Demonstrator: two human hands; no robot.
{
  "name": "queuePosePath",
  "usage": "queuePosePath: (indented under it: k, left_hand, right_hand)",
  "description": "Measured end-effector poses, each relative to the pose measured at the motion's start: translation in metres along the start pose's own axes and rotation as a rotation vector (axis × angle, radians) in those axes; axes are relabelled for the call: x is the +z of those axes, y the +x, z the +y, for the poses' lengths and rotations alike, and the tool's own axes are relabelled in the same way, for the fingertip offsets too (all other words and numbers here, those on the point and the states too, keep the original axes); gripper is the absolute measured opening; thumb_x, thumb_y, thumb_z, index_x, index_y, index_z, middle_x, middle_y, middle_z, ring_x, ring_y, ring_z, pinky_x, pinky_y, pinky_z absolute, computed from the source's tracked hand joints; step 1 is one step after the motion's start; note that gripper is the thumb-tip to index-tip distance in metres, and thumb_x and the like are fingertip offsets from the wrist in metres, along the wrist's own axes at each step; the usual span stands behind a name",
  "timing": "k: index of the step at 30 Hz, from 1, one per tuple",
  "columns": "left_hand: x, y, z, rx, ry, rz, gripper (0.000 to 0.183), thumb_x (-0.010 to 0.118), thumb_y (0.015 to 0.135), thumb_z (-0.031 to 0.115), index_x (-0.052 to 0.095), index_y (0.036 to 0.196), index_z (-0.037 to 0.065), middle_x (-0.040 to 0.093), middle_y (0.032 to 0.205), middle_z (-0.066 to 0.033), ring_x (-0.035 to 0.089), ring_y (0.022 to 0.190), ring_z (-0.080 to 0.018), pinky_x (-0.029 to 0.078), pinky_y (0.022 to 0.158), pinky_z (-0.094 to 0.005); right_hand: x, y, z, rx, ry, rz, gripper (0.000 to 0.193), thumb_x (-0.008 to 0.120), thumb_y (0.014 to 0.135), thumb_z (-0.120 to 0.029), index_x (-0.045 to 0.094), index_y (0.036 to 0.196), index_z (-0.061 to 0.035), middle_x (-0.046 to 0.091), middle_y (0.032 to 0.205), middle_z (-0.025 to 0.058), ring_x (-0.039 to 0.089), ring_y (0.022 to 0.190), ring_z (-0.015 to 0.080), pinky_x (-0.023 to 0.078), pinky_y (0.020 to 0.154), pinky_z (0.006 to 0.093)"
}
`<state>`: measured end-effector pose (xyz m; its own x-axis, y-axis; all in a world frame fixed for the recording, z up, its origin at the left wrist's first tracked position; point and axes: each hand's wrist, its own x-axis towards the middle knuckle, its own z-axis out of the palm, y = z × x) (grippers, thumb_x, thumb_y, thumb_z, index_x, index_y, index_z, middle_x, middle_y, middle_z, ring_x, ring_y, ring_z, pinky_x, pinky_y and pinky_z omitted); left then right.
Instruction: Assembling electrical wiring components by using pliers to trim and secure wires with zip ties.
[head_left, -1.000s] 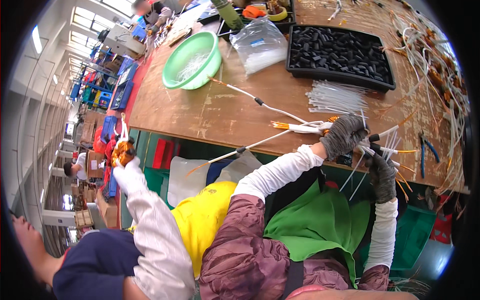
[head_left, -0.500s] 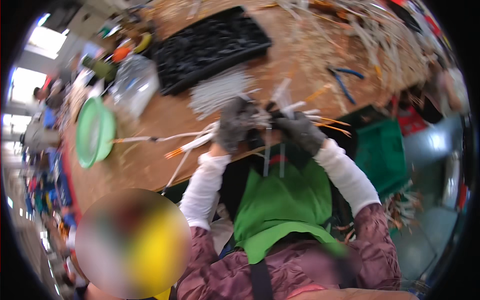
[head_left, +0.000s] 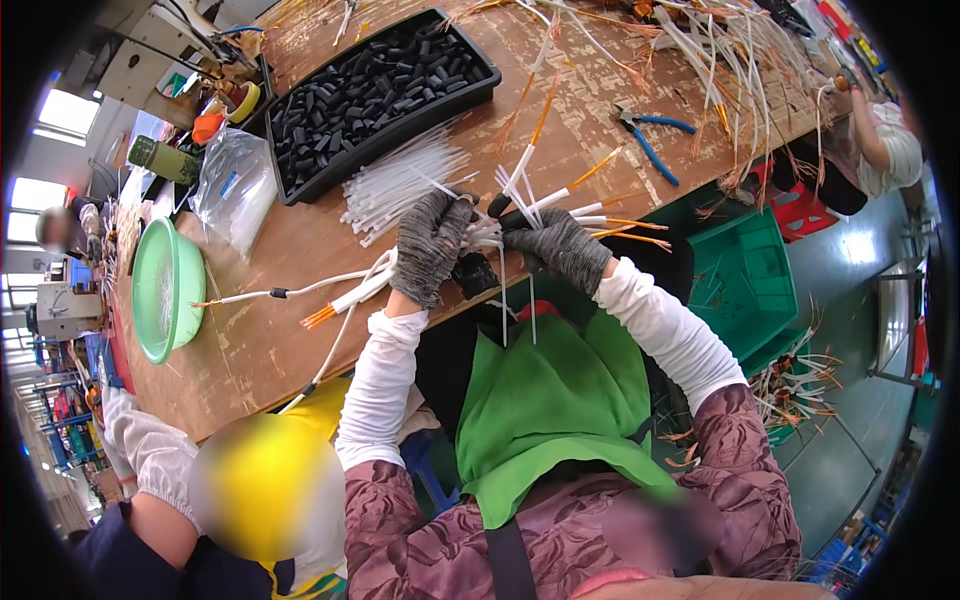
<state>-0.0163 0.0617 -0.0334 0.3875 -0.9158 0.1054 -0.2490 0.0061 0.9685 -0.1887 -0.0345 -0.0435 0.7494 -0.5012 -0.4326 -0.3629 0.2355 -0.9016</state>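
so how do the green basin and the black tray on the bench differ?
The green basin is round and sits at the bench's left end; the black tray is rectangular and lies farther back, beyond the gloved hands. The basin looks nearly bare inside; the tray is packed with short black tubes. Both rest on the wooden bench, untouched.

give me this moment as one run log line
left hand: grips white cable bundle | right hand: on same bundle | black tray: behind | pliers: right

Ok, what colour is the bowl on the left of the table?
The bowl is light green, seen in the head view, the only one.
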Motion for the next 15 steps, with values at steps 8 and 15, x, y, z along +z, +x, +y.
queuePosePath:
  k: [8,15]
  left_hand:
    - [0.001,0.002,0.0,0.026,0.047,0.013,0.017,0.056,0.085,0.012,0.063,0.093,-0.001,0.063,0.078,-0.0122,0.06,0.071,-0.0194,0.047,0.067,-0.0306]
    - [0.002,0.001,0.006,-0.048,-0.092,0.031,0.016,0.056,0.085,0.011,0.062,0.094,-0.001,0.063,0.079,-0.0106,0.06,0.072,-0.016,0.047,0.066,-0.0289]
  right_hand:
    - [0.006,0.001,0.006,-0.1,0.039,0.051,0.023,0.064,0.081,-0.026,0.066,0.09,-0.0047,0.059,0.06,0.0044,0.054,0.052,0.0109,0.044,0.052,0.0259]
    - [0.008,0.002,0.006,-0.138,0.051,0.107,0.02,0.066,0.079,-0.019,0.066,0.091,-0.0034,0.061,0.063,0.0047,0.055,0.052,0.0101,0.045,0.05,0.0247]
